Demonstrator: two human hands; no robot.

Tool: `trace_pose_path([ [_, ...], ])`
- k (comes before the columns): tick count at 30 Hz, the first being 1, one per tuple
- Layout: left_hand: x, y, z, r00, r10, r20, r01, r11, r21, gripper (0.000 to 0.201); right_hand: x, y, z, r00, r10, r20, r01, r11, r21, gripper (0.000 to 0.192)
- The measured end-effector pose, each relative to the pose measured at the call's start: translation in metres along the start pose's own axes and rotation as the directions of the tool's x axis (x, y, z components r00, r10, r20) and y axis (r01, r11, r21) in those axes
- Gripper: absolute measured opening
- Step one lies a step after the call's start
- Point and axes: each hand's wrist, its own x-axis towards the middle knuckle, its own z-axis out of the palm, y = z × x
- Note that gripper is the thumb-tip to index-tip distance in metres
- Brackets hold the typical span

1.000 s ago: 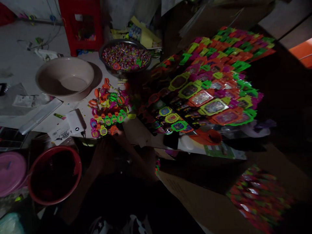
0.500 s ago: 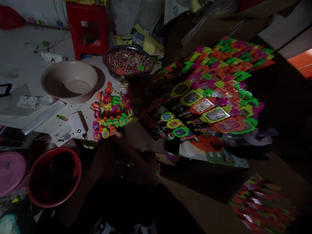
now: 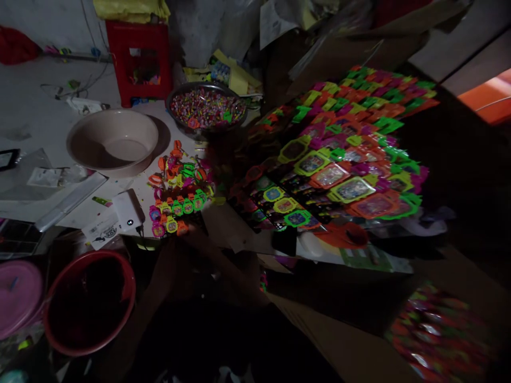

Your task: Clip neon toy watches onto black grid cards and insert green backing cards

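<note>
As toy watches [image 3: 177, 208] lie just beyond left hand [image 3: 169, 250] and right hand [image 3: 195, 237], grips indiscernible

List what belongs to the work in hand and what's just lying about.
Likely part of the work:
rows of toy watches by the right hand
loose toy watches beyond them
layered toy watches at right

Apparently just lying about:
beige basin
white device
red stool
</note>
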Motion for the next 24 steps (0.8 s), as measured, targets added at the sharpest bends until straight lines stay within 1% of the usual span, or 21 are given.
trace_pose_path([
  [3,0.002,0.002,-0.009,0.999,-0.010,-0.036,0.010,1.000,-0.003,0.041,-0.001,0.001,-0.001,0.999,0.044,0.005,-0.044,0.999,0.024,0.023],
  [5,0.008,0.001,-0.022,0.998,-0.023,-0.067,0.023,1.000,-0.001,0.040,0.001,0.001,-0.001,0.998,0.049,0.025,-0.050,0.999,0.013,0.020],
  [7,0.020,-0.002,-0.038,0.992,-0.045,-0.114,0.046,0.999,0.003,0.041,0.003,0.001,-0.001,0.998,0.042,0.049,-0.042,0.999,-0.012,0.021],
  [9,0.035,-0.006,-0.053,0.980,-0.065,-0.186,0.071,0.997,0.027,0.044,0.006,0.000,-0.001,0.998,0.021,0.066,-0.018,0.999,-0.043,0.023],
  [10,0.043,-0.010,-0.060,0.972,-0.064,-0.224,0.078,0.995,0.054,0.044,0.007,-0.001,-0.001,0.998,0.007,0.067,-0.003,0.998,-0.056,0.024],
  [12,0.057,-0.017,-0.068,0.966,-0.029,-0.258,0.060,0.992,0.113,0.042,0.012,-0.002,0.000,0.997,-0.027,0.066,0.032,0.997,-0.077,0.026],
  [14,0.065,-0.025,-0.068,0.964,-0.002,-0.267,0.048,0.985,0.166,0.042,0.017,-0.002,0.001,0.997,-0.055,0.062,0.060,0.995,-0.082,0.027],
  [16,0.069,-0.033,-0.064,0.958,0.010,-0.286,0.057,0.973,0.223,0.043,0.023,0.000,0.001,0.995,-0.081,0.066,0.086,0.994,-0.075,0.027],
  [19,0.071,-0.040,-0.058,0.949,0.045,-0.312,0.053,0.953,0.298,0.047,0.030,0.003,0.001,0.995,-0.071,0.071,0.076,0.995,-0.072,0.025],
  [22,0.073,-0.042,-0.057,0.938,0.066,-0.340,0.046,0.949,0.312,0.047,0.031,0.004,-0.001,0.998,-0.043,0.053,0.047,0.996,-0.078,0.025],
  [24,0.076,-0.042,-0.057,0.931,0.065,-0.360,0.049,0.953,0.300,0.047,0.030,0.002,-0.001,0.997,-0.061,0.054,0.065,0.995,-0.078,0.025],
])
